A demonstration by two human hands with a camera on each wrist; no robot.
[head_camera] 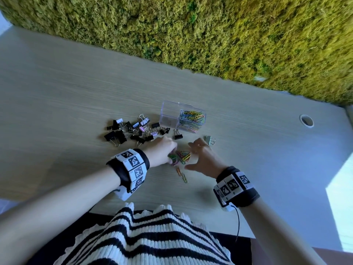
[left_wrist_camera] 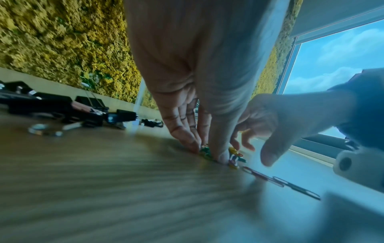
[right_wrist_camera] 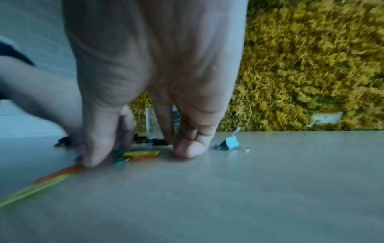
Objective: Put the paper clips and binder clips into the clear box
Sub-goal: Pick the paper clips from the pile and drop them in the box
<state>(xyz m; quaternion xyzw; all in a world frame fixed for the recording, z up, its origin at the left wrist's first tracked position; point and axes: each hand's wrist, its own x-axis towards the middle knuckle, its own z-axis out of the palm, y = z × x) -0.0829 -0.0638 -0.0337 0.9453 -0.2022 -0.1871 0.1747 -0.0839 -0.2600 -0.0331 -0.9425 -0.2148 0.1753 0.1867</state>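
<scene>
Head view is showing two hands meeting over a small heap of coloured paper clips lying on a pale wooden surface. The left hand is sitting on the heap's left side, its fingertips and thumb pointing down and closing in on the clips; whether any clip is actually being pinched cannot be told. The right hand is sitting on the heap's right side with fingers spread and loosely bent, thumb tip and one fingertip touching the surface, holding nothing. Two loose clips are lying just nearer the person than the heap. Beyond the hands, the clear box is standing open, its right compartment already holding many coloured paper clips, its left one looking bare. A pile of binder clips, mostly black, is lying left of the box. One black binder clip is lying between the box and the hands, and a pale one is lying just beyond the right hand. A moss wall is running behind the surface.
</scene>
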